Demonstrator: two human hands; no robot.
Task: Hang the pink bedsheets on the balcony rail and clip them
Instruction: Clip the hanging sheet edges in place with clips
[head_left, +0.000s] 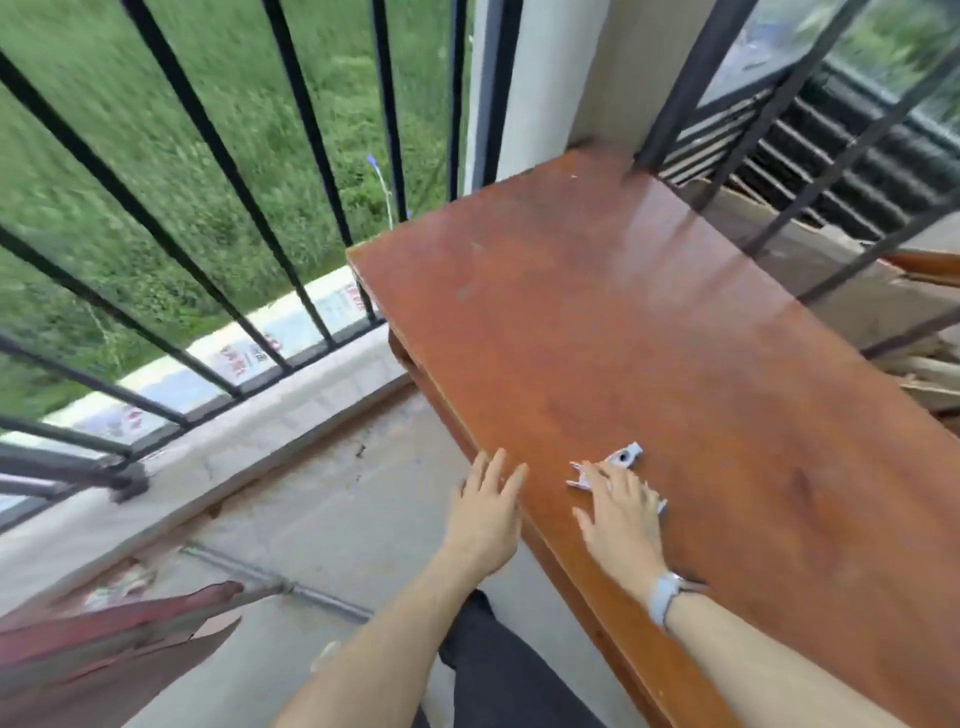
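We see the right hand lying flat on the red-brown table, fingers spread over pale grey clips near its front edge, grip not closed. The left hand hovers open at that edge. Pink bedsheet lies left of the table, below the black balcony rail.

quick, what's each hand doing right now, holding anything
Left hand: open, fingers straight, resting at the edge of the wooden table, holding nothing.
Right hand: open, fingers spread flat over the pale clips on the table, not gripping them.
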